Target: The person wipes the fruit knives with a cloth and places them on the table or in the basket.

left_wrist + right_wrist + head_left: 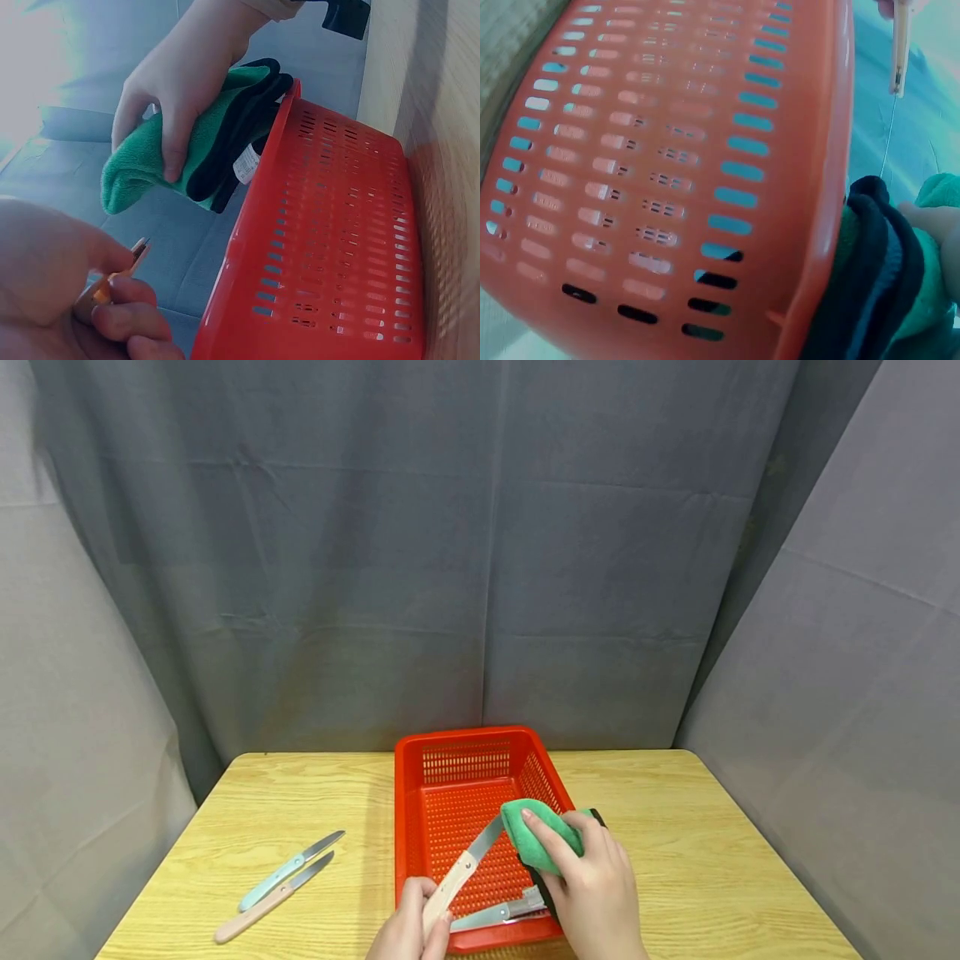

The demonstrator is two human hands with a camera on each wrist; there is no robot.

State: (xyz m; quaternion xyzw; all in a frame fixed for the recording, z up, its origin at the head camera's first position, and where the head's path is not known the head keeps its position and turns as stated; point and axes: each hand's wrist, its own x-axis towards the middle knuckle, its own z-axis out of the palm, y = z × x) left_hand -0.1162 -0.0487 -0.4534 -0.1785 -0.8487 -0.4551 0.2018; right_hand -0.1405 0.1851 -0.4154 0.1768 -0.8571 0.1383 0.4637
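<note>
My left hand [408,922] grips the pale wooden handle of a knife [452,887], its blade slanting up and to the right over the red basket [408,827]. A folded green cloth [542,835] with black edging is pinched in my right hand [596,889]. The cloth covers the tip of the blade. In the left wrist view the green cloth [142,161] hangs partly over the basket's rim, and a white label shows on it. Another knife with a light blue handle [483,917] lies in the near end of the basket, below both hands.
Two more knives lie side by side on the wooden table [697,852], left of the basket: one with a light blue handle [272,882], one with a beige handle [255,914]. Grey curtains [360,568] hang behind the table and at both sides.
</note>
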